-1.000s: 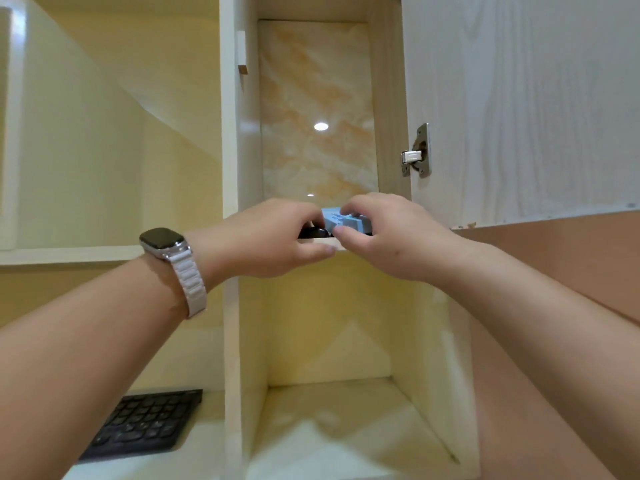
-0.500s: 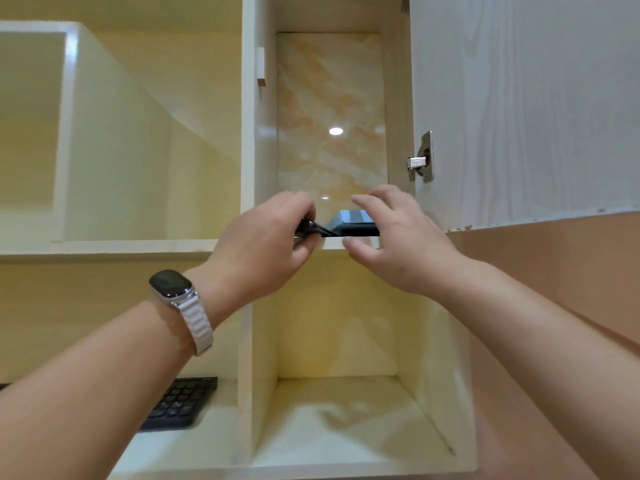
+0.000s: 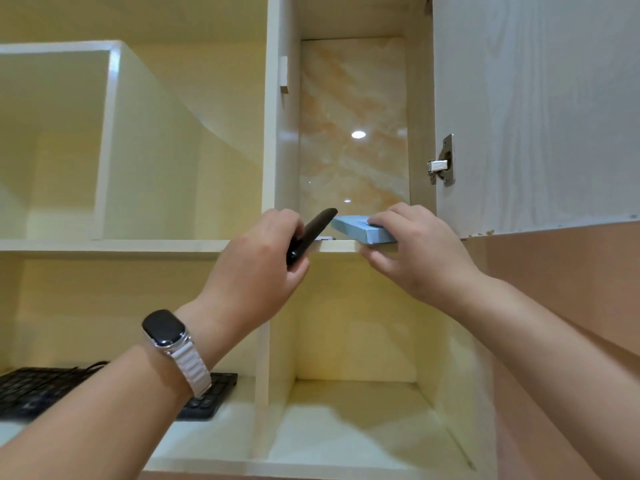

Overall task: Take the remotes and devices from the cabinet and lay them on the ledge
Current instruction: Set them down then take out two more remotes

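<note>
Head view: your left hand [image 3: 256,268] is gripping black remote [image 3: 313,233], fingers clamped on it, frame centre. Your right hand [image 3: 415,251] is pinching blue device [image 3: 360,230] at shelf [image 3: 138,244] edge, right of centre.

No words, numbers or signs can be read here. The black remote [image 3: 311,237] is seen from its plain side, and no writing is shown on it. The blue device [image 3: 360,230] at the front edge of the shelf [image 3: 173,244] has faint marks on top, but they are too blurred to be read. The watch [image 3: 162,329] screen is dark. The keyboard [image 3: 34,389] keys are too small and dim to be made out.
</note>
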The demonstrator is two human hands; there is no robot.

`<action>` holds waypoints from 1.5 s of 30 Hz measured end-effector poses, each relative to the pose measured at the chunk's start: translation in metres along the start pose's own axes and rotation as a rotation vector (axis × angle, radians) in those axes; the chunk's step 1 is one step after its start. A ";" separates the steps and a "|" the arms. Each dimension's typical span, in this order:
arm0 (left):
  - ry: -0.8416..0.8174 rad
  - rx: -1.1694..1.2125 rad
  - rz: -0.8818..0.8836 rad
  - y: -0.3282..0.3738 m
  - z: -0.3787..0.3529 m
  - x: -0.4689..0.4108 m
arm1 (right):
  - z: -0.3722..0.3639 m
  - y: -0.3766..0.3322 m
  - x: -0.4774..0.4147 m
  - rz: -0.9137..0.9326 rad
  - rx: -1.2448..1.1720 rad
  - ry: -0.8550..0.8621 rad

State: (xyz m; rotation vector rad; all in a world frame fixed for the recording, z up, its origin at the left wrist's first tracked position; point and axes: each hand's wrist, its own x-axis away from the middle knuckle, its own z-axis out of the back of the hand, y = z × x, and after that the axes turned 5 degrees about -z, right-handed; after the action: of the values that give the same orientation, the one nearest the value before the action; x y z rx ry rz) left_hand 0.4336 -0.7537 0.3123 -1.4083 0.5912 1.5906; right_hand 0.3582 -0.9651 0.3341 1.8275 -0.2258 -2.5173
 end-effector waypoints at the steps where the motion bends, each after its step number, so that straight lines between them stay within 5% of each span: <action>1: 0.001 0.000 -0.002 0.000 -0.001 0.002 | -0.001 0.000 0.001 0.019 -0.012 0.056; 6: 0.029 -0.006 0.047 0.003 -0.007 0.013 | 0.004 0.001 0.015 0.013 -0.139 0.221; 11: 0.062 0.019 0.182 0.009 -0.015 0.033 | 0.012 -0.003 0.045 -0.180 -0.281 0.392; 24: 0.087 0.787 0.611 0.068 -0.059 0.098 | 0.022 -0.022 0.119 -0.716 -0.397 0.153; 32: -0.125 1.272 0.782 0.088 -0.091 0.143 | 0.036 -0.063 0.189 -0.954 -0.342 0.082; 45: -0.703 1.867 0.762 0.163 -0.086 0.247 | 0.098 -0.182 0.332 -1.507 0.214 0.213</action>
State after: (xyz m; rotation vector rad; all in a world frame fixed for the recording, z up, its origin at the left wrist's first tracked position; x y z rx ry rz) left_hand 0.3532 -0.8260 0.0240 0.7938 1.5723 1.0362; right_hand 0.1737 -0.8090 0.0269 3.0030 1.4771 -2.8682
